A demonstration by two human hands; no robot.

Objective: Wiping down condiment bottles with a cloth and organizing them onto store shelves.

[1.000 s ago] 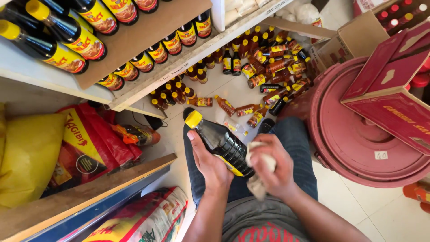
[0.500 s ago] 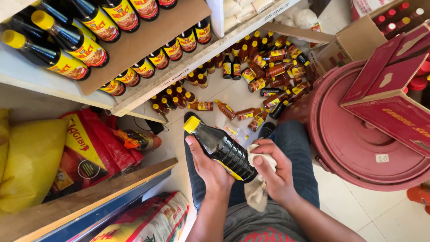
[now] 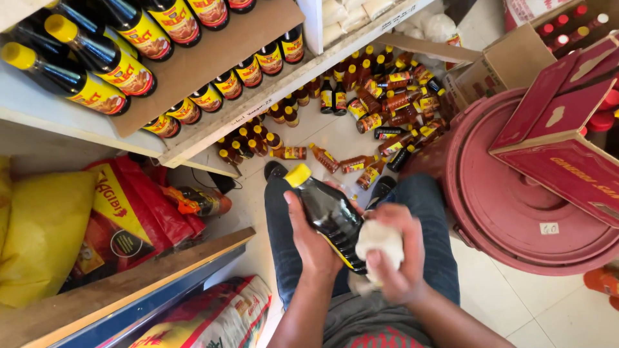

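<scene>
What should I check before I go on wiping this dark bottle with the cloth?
1. Left hand has the dark bottle firmly wrapped: ok.
2. Yellow cap seated on the neck: ok, looks closed.
3. Right hand presses the white cloth against the bottle's lower end: ok.
4. Label clean: cannot tell, hidden by the hands.
5. Floor ahead free: not ok, small bottles lie scattered by the feet.

Head view, steeply down, close

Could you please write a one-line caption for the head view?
Left hand grips a dark yellow-capped bottle while right hand presses a white cloth against it.
</scene>
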